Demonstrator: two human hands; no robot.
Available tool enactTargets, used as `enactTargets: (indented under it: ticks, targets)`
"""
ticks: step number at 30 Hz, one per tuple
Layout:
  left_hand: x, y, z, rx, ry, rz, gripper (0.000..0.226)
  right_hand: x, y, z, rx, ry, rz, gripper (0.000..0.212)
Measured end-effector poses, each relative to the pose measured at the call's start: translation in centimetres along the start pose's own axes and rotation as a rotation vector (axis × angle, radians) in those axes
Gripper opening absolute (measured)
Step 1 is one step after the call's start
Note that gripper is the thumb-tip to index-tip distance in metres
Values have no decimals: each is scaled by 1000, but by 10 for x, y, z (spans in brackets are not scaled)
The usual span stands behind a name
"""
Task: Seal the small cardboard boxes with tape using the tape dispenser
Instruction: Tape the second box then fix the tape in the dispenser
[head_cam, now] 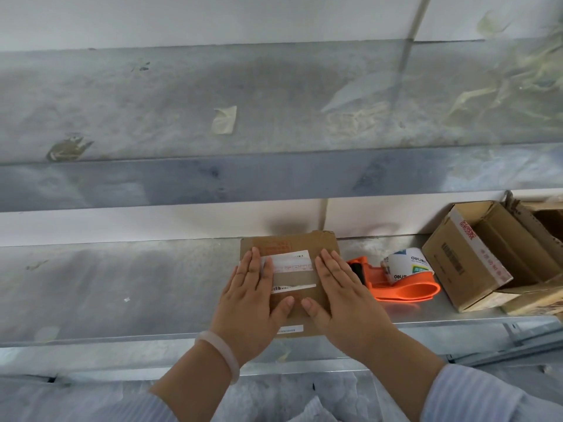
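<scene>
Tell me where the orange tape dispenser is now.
In the head view the orange tape dispenser lies on the metal shelf, right of centre, between the person's right hand and an open cardboard box.

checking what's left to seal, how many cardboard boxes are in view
3: one flat box under the left hand and right hand, one open box right of the tape dispenser, one cut-off box at the far right edge. More may be hidden there.

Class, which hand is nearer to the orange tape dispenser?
Right. The right hand presses the box beside the tape dispenser; the left hand presses the box's opposite side.
</scene>
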State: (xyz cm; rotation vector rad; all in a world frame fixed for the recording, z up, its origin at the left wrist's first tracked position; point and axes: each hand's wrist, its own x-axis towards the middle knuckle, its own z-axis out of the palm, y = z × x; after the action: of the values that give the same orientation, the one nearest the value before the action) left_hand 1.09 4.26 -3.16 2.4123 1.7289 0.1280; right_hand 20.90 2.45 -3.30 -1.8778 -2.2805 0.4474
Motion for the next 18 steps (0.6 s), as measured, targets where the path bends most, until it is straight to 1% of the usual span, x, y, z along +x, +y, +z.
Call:
enactTargets:
  ticks: [1,2,4,6,7,10,13,15,16,18]
  targets:
    - [-2,-1,0,-70,-22,-26,114,0,1,-1,15,-1,5,111]
    - [-3,-2,0,-141,-11,-55,113,-2,-1,-1,43,12,26,107]
    - [-3,0,0,-248,43,-130,102,-4,-6,-1,149,45,115,95]
    - [-2,3,-1,-299,20,-198,96,-4,-9,-4,227,-6,190,88]
    - [-1,2,-2,-318,-9,-213,95,-4,-7,-6,239,-41,198,87]
    - [1,1,-5,-384,-77,-223,96,-1,3,-10,260,-110,168,87]
    - [4,2,-7,-536,-92,-306,98,0,5,-8,335,-135,155,88]
    - [4,0,-7,-592,-113,-321,97,-1,5,-10,384,-154,147,89]
    - [1,-1,-8,-593,-129,-317,97,-1,6,-11,366,-168,139,88]
    - [-6,-6,-8,-618,-136,-322,94,0,8,-19,236,-181,107,82]
